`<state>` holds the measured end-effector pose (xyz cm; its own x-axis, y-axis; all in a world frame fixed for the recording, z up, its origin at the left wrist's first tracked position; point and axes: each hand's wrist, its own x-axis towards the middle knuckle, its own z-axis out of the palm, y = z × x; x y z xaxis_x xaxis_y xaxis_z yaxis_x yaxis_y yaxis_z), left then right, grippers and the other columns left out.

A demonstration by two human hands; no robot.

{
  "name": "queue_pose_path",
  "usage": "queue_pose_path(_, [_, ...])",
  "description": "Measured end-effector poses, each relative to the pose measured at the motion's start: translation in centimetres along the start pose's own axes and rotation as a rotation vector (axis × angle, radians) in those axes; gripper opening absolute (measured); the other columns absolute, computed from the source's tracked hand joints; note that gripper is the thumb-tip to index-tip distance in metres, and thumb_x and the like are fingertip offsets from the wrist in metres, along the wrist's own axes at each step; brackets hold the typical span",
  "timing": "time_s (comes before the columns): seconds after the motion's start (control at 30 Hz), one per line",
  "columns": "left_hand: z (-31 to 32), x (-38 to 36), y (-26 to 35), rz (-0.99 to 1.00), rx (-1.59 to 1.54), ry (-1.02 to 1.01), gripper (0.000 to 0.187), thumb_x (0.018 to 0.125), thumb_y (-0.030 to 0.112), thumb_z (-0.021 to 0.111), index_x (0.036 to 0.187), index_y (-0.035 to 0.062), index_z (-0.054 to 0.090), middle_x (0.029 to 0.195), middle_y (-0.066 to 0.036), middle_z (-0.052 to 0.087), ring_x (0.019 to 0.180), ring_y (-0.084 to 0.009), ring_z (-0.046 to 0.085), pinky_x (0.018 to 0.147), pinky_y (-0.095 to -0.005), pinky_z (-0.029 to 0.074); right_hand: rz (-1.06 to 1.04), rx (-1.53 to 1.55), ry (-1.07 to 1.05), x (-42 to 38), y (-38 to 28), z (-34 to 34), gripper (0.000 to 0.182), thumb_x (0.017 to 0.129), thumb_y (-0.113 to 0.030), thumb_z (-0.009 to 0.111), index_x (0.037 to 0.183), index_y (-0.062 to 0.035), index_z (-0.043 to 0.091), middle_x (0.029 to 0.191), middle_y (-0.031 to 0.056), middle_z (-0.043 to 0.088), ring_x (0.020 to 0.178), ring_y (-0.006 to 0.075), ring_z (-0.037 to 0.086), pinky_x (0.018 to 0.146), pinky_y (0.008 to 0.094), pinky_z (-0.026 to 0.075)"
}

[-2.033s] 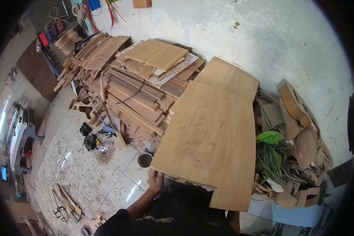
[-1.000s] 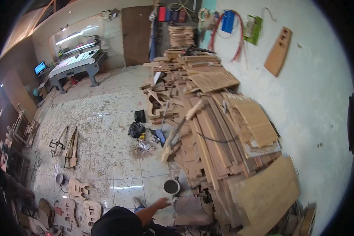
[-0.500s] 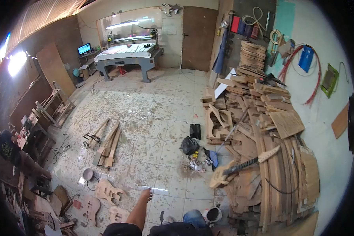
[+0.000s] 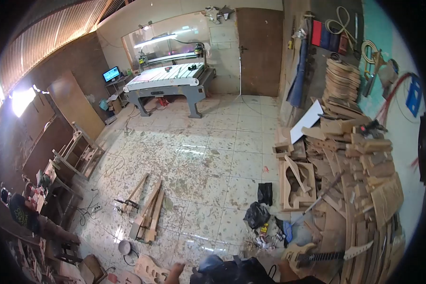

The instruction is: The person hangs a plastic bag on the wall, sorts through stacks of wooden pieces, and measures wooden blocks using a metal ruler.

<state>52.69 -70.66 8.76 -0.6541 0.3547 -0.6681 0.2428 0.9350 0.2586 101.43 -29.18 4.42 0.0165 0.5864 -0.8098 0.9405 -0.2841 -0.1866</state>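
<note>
My left hand (image 4: 177,268) hangs low at the bottom edge, beside my dark clothing; its fingers are small and blurred. Close to it on the floor lies a pale wooden guitar body (image 4: 149,269) with cut-out cavities. On the other side, my right hand (image 4: 285,268) is partly cut off by the bottom of the view, its fingers hidden. Just beyond it rests an unfinished electric guitar (image 4: 333,256) with a dark fretboard and pale headstock, leaning against stacked wood. I cannot tell whether either hand holds anything.
Stacked boards and offcuts (image 4: 338,189) fill the right side. Black plastic bags (image 4: 258,215) and litter lie before them. Wood strips (image 4: 151,213) and a round pan-like object (image 4: 124,247) lie on the floor. A person (image 4: 26,213) is at the left bench. A CNC machine (image 4: 168,87) stands behind.
The view has tilted up and swung left, so the room sits lower and farther right. My left arm, stretched forward before, has dropped back, and my right hand now shows near the guitar.
</note>
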Motion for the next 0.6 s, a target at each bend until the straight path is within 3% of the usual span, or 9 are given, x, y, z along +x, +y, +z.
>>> queue_pose_path(0.03, [-1.4, -0.4, -0.5, -0.228, -0.049, -0.090, 0.052, 0.090, 0.051, 0.049, 0.082, 0.0042, 0.070, 0.078, -0.016, 0.069, 0.081, -0.0298, 0.067, 0.074, -0.0439, 0.051, -0.151, -0.076, 0.060, 1.2, -7.4, -1.1, 0.046, 0.090, -0.044, 0.057, 0.119, -0.0096, 0.065, 0.116, 0.0143, 0.067, 0.107, 0.0319, 0.062, 0.093, 0.0404, 0.046])
queue_pose_path(0.07, [-3.0, 0.0, -0.5, -0.329, -0.109, -0.098, 0.050, 0.090, 0.050, 0.049, 0.084, 0.0047, 0.070, 0.080, -0.016, 0.068, 0.082, -0.0298, 0.067, 0.074, -0.0441, 0.051, -0.440, -0.245, 0.018, 2.4, -14.7, -3.2, 0.048, 0.083, -0.032, 0.067, 0.117, 0.0016, 0.061, 0.096, 0.0164, 0.068, 0.087, 0.0309, 0.065, 0.073, 0.0444, 0.053])
queue_pose_path(0.13, [-6.0, 2.8, 0.4, -0.438, -0.178, -0.106, 0.046, 0.090, 0.047, 0.050, 0.087, 0.0058, 0.070, 0.083, -0.015, 0.068, 0.084, -0.0299, 0.067, 0.075, -0.0445, 0.051, -0.469, 0.613, -0.160, 3.6, -30.3, -4.3, 0.035, 0.080, -0.009, 0.071, 0.112, 0.0029, 0.061, 0.069, 0.0131, 0.063, 0.056, 0.0201, 0.058, 0.048, 0.0338, 0.045])
queue_pose_path(0.17, [-7.2, 5.1, 1.4, -0.456, -0.191, -0.109, 0.044, 0.090, 0.046, 0.050, 0.088, 0.0063, 0.070, 0.084, -0.015, 0.068, 0.085, -0.0299, 0.067, 0.076, -0.0447, 0.051, -0.549, 0.437, -0.186, 4.3, -38.1, -5.7, 0.032, 0.079, -0.007, 0.072, 0.109, 0.0022, 0.062, 0.067, 0.0101, 0.062, 0.050, 0.0152, 0.053, 0.042, 0.0297, 0.039])
queue_pose_path(0.33, [-15.1, 18.5, 7.5, -0.433, -0.191, -0.158, 0.037, 0.089, 0.040, 0.052, 0.095, 0.0090, 0.069, 0.091, -0.014, 0.068, 0.090, -0.0301, 0.066, 0.078, -0.0456, 0.052, -0.838, 0.217, 0.026, 4.1, -66.7, -9.3, 0.027, 0.087, -0.025, 0.066, 0.104, -0.0043, 0.067, 0.077, 0.0062, 0.067, 0.058, 0.0142, 0.061, 0.055, 0.0308, 0.049])
queue_pose_path(0.4, [-19.3, 24.9, 10.0, -0.359, -0.121, -0.186, 0.034, 0.088, 0.038, 0.052, 0.098, 0.0101, 0.069, 0.094, -0.013, 0.068, 0.093, -0.0301, 0.066, 0.079, -0.0460, 0.052, -0.909, 0.246, 0.051, 4.9, -73.0, -10.0, 0.027, 0.088, -0.025, 0.065, 0.106, -0.0047, 0.066, 0.079, 0.0074, 0.068, 0.061, 0.0147, 0.063, 0.057, 0.0314, 0.051])
queue_pose_path(0.53, [-28.6, 41.5, 15.8, 0.073, 0.300, -0.157, 0.031, 0.088, 0.034, 0.054, 0.104, 0.0122, 0.069, 0.100, -0.013, 0.068, 0.097, -0.0302, 0.066, 0.081, -0.0468, 0.052, -0.654, 0.261, -0.181, 10.5, -75.1, -10.5, 0.026, 0.090, -0.024, 0.064, 0.103, -0.0018, 0.066, 0.077, 0.0073, 0.067, 0.060, 0.0142, 0.063, 0.056, 0.0313, 0.051])
queue_pose_path(0.57, [-31.9, 47.1, 18.6, 0.100, 0.284, -0.041, 0.031, 0.088, 0.033, 0.054, 0.106, 0.0128, 0.069, 0.102, -0.012, 0.068, 0.098, -0.0302, 0.066, 0.082, -0.0469, 0.052, -0.571, 0.248, -0.213, 13.1, -73.9, -10.0, 0.033, 0.086, -0.031, 0.063, 0.102, -0.0023, 0.067, 0.073, 0.0103, 0.068, 0.056, 0.0184, 0.064, 0.055, 0.0332, 0.050])
queue_pose_path(0.6, [-36.5, 53.5, 23.4, -0.072, -0.092, 0.078, 0.044, 0.089, 0.041, 0.054, 0.116, 0.0074, 0.065, 0.109, -0.019, 0.067, 0.107, -0.0359, 0.063, 0.089, -0.0457, 0.050, -0.594, 0.191, -0.107, 14.4, -72.4, -9.8, 0.033, 0.086, -0.029, 0.063, 0.104, -0.0019, 0.066, 0.069, 0.0105, 0.066, 0.054, 0.0188, 0.062, 0.055, 0.0339, 0.050])
